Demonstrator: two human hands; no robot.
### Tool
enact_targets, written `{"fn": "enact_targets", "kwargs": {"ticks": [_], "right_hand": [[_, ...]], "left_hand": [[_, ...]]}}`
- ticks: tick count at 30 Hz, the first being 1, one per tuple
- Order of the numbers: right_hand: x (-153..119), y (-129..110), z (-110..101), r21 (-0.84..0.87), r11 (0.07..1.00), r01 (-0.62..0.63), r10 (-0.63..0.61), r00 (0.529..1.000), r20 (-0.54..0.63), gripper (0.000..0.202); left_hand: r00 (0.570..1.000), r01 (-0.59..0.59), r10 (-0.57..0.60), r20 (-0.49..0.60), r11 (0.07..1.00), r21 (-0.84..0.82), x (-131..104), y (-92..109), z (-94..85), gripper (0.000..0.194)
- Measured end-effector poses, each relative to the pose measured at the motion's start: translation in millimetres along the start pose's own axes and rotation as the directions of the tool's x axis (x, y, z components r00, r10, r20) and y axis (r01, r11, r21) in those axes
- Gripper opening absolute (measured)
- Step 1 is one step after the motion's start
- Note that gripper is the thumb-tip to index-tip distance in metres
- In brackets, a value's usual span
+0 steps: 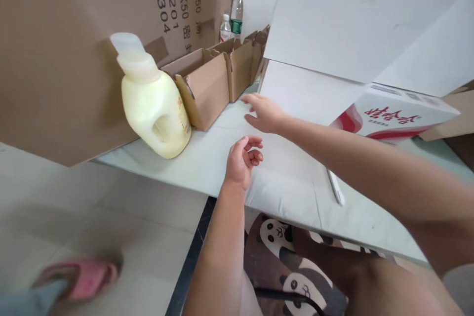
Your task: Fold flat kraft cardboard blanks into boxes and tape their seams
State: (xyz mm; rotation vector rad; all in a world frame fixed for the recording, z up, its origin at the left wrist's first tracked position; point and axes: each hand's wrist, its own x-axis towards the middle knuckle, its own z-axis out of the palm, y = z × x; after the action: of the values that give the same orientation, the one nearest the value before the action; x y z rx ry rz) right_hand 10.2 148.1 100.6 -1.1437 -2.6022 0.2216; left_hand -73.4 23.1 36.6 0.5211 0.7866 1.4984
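Note:
My left hand (240,162) is over the front part of the pale green table (207,173), fingers loosely curled and a little apart, with nothing in them. Farther back, my right hand (265,113) reaches leftward with its fingers stretched and parted, holding nothing. Nearest to its fingertips are the open cardboard boxes, a front one (209,91) and another (242,66) behind it. To the left of the front box a pale yellow jug (153,103) with a translucent cap stands on the table. A white pen-like stick (336,187) lies below my right forearm.
A large printed carton (111,5) rises along the left. Two plastic bottles, a small one (225,29) and a taller one (237,12), are behind the boxes. White panels (333,15) and a white-and-red box (396,113) are at right. A pink shoe (87,279) is on the floor.

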Motion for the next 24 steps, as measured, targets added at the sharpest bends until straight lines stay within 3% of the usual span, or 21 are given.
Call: {"fn": "enact_targets", "kwargs": {"ticks": [3, 6, 10, 12, 13, 14, 16, 18, 19, 20, 21, 22, 24], "right_hand": [[47.4, -58.5, 11.6, 0.056, 0.977, 0.207, -0.204, 0.977, -0.056, 0.06], [76.8, -94.1, 13.3, 0.057, 0.972, 0.227, -0.225, 0.974, -0.039, 0.064], [81.6, -99.5, 8.5, -0.023, 0.989, 0.144, -0.145, 0.989, -0.026, 0.058], [72.2, -88.7, 7.1, -0.065, 0.995, 0.078, -0.08, 0.996, -0.033, 0.041], [64.9, -80.9, 6.7, -0.079, 0.996, 0.034, -0.037, 0.999, -0.035, 0.029], [55.6, -71.8, 6.1, -0.08, 0.997, 0.0, -0.004, 0.999, -0.051, 0.023], [29.5, -51.3, 2.3, -0.05, 0.998, -0.026, 0.019, 0.992, -0.127, 0.018], [-8.5, -30.5, -6.9, 0.012, 1.0, 0.022, -0.018, 0.97, -0.243, 0.016], [-32.0, -21.1, -13.7, 0.053, 0.996, 0.074, -0.054, 0.949, -0.31, 0.014], [-58.1, -12.6, -21.6, 0.077, 0.988, 0.137, -0.099, 0.923, -0.371, 0.013], [-86.0, -5.1, -29.9, 0.084, 0.979, 0.185, -0.132, 0.892, -0.432, 0.012], [-114.7, 1.4, -37.9, 0.084, 0.976, 0.203, -0.14, 0.869, -0.474, 0.012], [-170.2, 12.1, -50.0, 0.104, 0.973, 0.206, -0.126, 0.851, -0.509, 0.016]], "left_hand": [[0.999, -0.028, 0.027, -0.034, 0.999, -0.033, 4.2, 3.0, -7.0, 0.025], [0.998, -0.03, 0.027, -0.048, 0.998, -0.058, 5.7, 2.2, -10.8, 0.023], [0.996, -0.047, 0.042, -0.077, 0.997, -0.063, 3.6, 0.5, -10.2, 0.022], [0.979, -0.118, 0.107, -0.176, 0.991, -0.057, 2.5, 1.0, -9.6, 0.021], [0.947, -0.18, 0.163, -0.275, 0.983, -0.039, 2.0, 1.7, -9.9, 0.02], [0.888, -0.256, 0.234, -0.395, 0.967, -0.003, 1.4, 2.9, -10.8, 0.019], [0.699, -0.405, 0.387, -0.601, 0.907, 0.113, -0.2, 6.2, -14.7, 0.02], [0.526, -0.507, 0.532, -0.664, 0.823, 0.256, -2.3, 9.8, -20.7, 0.02], [0.467, -0.539, 0.598, -0.652, 0.777, 0.327, -3.2, 11.2, -23.8, 0.019], [0.434, -0.554, 0.651, -0.623, 0.738, 0.386, -3.8, 12.0, -26.6, 0.018], [0.43, -0.557, 0.689, -0.584, 0.711, 0.429, -4.0, 11.9, -28.7, 0.016], [0.457, -0.555, 0.711, -0.535, 0.698, 0.453, -3.7, 10.9, -29.9, 0.016], [0.595, -0.568, 0.706, -0.384, 0.708, 0.42, -2.2, 5.8, -28.7, 0.024]]}}
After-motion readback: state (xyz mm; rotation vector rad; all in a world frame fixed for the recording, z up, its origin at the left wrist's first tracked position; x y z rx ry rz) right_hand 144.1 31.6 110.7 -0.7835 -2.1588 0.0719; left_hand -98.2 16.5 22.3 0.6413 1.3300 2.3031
